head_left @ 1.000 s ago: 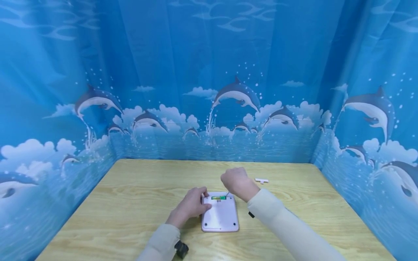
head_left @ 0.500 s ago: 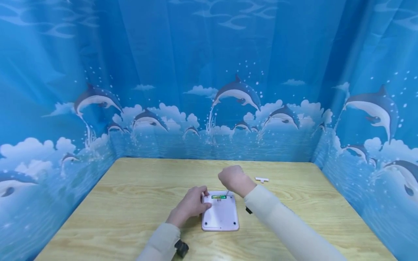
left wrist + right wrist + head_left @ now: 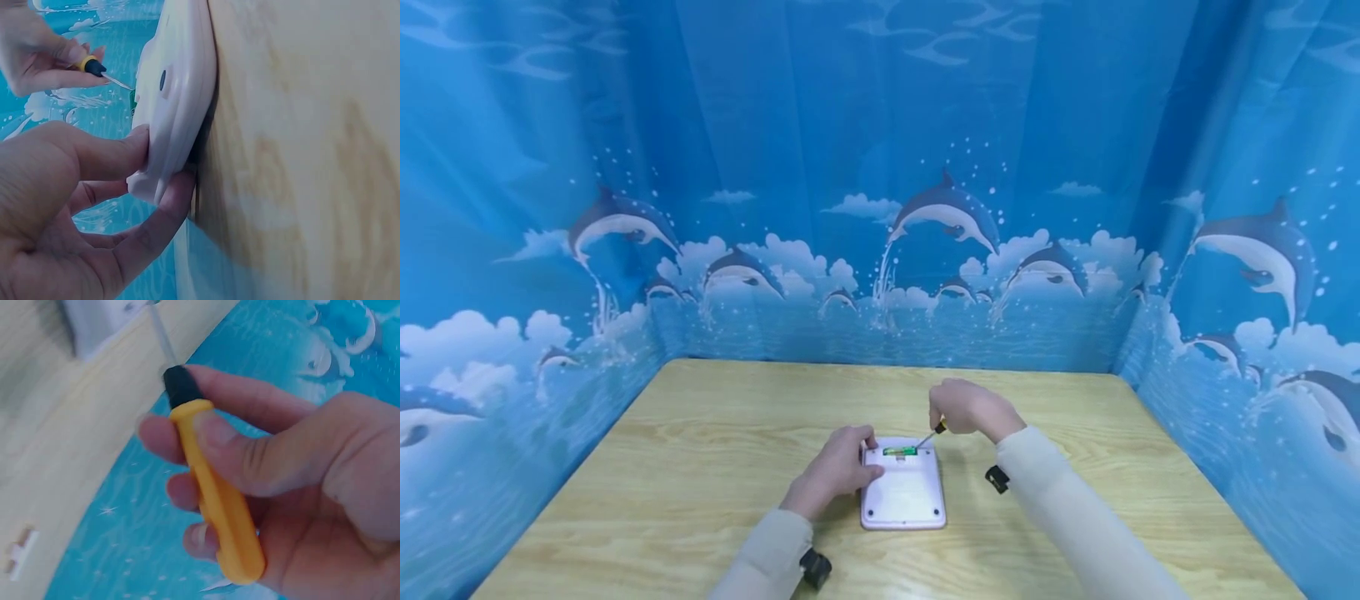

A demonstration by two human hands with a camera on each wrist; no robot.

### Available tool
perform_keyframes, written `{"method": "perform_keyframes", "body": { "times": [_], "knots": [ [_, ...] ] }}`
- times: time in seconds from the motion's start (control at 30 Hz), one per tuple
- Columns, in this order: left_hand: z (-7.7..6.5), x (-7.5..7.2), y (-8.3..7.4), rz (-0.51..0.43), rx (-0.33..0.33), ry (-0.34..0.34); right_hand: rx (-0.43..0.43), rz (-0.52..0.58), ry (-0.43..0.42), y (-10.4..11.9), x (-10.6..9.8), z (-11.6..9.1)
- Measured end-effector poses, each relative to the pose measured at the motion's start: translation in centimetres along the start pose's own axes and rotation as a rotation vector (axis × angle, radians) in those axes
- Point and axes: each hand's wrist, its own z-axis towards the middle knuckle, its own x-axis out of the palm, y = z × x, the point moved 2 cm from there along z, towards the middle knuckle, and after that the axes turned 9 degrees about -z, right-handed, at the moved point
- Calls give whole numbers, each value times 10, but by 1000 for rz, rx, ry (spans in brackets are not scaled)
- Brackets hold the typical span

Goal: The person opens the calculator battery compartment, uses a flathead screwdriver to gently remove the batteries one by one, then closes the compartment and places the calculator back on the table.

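A flat pale-pink device [image 3: 904,496] lies back side up on the table, small dark dots near its corners. A green battery [image 3: 897,452] sits in its opened compartment near the far edge. My left hand [image 3: 838,467] grips the device's left edge, with the thumb [image 3: 119,153] on the upper face and a finger at the underside. My right hand [image 3: 973,408] holds a screwdriver [image 3: 219,494] by its yellow handle, fingers curled round it. The metal shaft [image 3: 119,82] slants down, its tip right at the battery's right end.
A small white battery cover [image 3: 22,553] lies on the wooden table [image 3: 737,408] past my right hand, which hides it in the head view. A blue dolphin-print curtain [image 3: 820,208] surrounds the table at the back and sides.
My right hand has shifted right and tilted the screwdriver lower, so its dark collar now shows and the tip has come left to the battery's end. The left hand keeps its grip.
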Motion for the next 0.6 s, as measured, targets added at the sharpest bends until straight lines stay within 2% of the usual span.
{"method": "perform_keyframes", "body": {
  "times": [0.17, 0.3, 0.6],
  "knots": [
    [0, 1, 2, 4, 8, -3, -88, 129, -30, -18, 13, -2],
    [1, 0, 2, 8, 15, -3, -105, 230, -41, -27, 20, -3],
    [2, 0, 2, -1, 5, 7, -133, 264, -45, -34, 28, -1]
  ]
}}
